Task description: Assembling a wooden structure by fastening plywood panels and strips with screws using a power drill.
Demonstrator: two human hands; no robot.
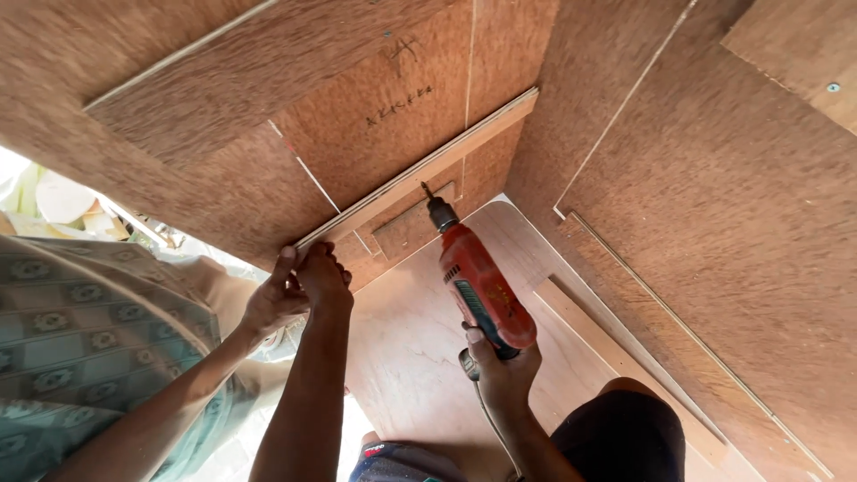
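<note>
Carefully, I keep my right hand (502,361) gripping the drill (478,281) square while my left hand (323,275) pins the strip (420,174) with closed fingers

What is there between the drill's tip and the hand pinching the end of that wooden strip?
Only the wooden strip itself, running bare from the left hand up to the red drill bit, with a plywood panel behind. The head view shows it.

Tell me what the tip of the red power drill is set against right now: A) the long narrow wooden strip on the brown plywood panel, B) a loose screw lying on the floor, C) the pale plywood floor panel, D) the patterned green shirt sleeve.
A: the right hand holds the red power drill with its bit tip meeting the long narrow wooden strip, whose lower end the left hand steadies.
</note>
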